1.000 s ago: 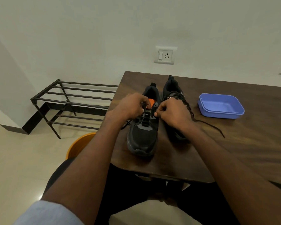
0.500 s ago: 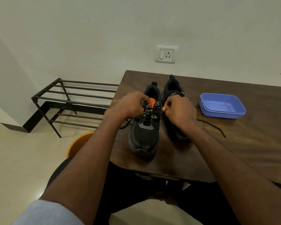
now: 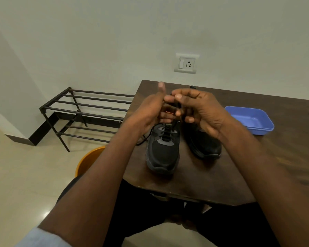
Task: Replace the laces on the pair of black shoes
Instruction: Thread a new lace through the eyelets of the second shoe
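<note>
1. 2 black shoes stand side by side on the dark wooden worktop (image 3: 257,168), toes toward the person: the left shoe (image 3: 163,148) near the front edge, the right shoe (image 3: 206,145) just beside it and a little further back.
2. 1 black lace (image 3: 165,134) crosses the left shoe's eyelets; a loose end trails off toward the worktop's left edge.
3. 1 blue tray (image 3: 251,120) sits right of the shoes, well apart from them.
4. 1 metal rack (image 3: 82,111) and 1 orange tub (image 3: 89,159) are on the floor to the left.
5. The worktop is bare wood to the right of the shoes; the left shoe sits near the corner.
6. The left hand (image 3: 150,111) has its thumb up and fingers curled on the lace; the right hand (image 3: 198,109) pinches lace in a narrow grip.
7. Compared with 0.5 s ago, both hands are raised above the shoes and closer together, and the lace that lay right of the shoes is gone from there.
</note>
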Available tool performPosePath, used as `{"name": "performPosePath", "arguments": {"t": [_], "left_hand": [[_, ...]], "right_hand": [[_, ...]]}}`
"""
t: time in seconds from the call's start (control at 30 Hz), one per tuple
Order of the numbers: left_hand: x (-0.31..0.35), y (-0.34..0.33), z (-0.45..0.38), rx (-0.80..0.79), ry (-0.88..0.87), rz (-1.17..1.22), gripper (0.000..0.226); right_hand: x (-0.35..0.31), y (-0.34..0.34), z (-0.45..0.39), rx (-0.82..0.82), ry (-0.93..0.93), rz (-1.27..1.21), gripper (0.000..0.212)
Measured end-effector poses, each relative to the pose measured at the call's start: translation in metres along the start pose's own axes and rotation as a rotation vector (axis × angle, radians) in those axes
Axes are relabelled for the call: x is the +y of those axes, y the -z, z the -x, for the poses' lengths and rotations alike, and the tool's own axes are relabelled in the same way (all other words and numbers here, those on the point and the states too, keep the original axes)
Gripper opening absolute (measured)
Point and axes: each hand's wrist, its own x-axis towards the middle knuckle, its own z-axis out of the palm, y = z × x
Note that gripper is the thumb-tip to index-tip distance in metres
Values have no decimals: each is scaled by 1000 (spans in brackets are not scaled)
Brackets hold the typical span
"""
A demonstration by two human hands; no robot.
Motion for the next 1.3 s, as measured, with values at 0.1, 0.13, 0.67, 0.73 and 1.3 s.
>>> {"name": "performPosePath", "arguments": {"t": [0.1, 0.13, 0.67, 0.73, 1.3], "left_hand": [[1, -2, -3, -141, 74, 169, 91], [2, -1, -3, -182, 65, 151, 91], [7, -3, 5, -183, -109, 105, 52], [8, 5, 3, -59, -111, 71, 37], [-2, 8, 0, 116, -148, -304, 8]], "right_hand": [[-8, 6, 0, 6, 33, -137, 19], [-9, 10, 0, 10, 40, -160, 16], [-18, 20, 5, 9, -153, -537, 20], [-14, 33, 2, 270, -210, -204, 11], [24, 7, -6, 234, 57, 796, 8]]}}
